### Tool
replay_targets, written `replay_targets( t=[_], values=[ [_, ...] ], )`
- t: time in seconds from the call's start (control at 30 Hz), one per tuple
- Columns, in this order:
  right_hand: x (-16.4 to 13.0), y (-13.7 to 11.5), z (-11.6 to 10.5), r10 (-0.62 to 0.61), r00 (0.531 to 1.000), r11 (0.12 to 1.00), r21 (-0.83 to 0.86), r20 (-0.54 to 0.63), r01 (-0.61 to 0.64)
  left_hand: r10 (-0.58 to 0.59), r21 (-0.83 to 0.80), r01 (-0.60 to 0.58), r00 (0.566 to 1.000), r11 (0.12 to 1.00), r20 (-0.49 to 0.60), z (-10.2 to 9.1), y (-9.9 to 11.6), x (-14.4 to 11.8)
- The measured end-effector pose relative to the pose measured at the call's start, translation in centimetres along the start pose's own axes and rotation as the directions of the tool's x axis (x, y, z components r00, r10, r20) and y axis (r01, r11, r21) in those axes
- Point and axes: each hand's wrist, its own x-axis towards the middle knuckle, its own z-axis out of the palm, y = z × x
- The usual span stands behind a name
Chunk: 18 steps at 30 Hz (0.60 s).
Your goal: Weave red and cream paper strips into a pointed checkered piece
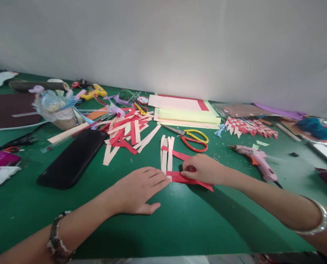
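My left hand lies flat on the green table, fingers stretched out, its fingertips on the lower ends of several upright pale paper strips. Red paper strips cross these pale ones near the bottom and run off to the right. My right hand is closed in a pinch over the red strips, thumb and forefinger curled together on one of them. Another red strip slants from the pale strips toward the right knuckles. The exact grip is partly hidden by the fingers.
Scissors with red and yellow handles lie just beyond the strips. A pile of cut strips and a black phone are on the left. A pink glue gun and a woven red-and-white piece lie right; paper sheets behind.
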Motion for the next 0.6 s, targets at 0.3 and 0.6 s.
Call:
replay_targets(
  t=[0.3,0.6],
  values=[
    [-2.0,1.8,0.3,0.067,0.998,0.997,0.045,-0.018,-0.067,0.000,-0.037,0.000,1.000,0.999,-0.001,-0.2,-0.1,0.1],
    [-3.9,3.1,-1.2,0.179,0.978,0.983,-0.019,-0.106,-0.182,-0.010,-0.077,0.010,1.000,0.997,-0.003,-0.2,-0.2,0.0]
  ],
)
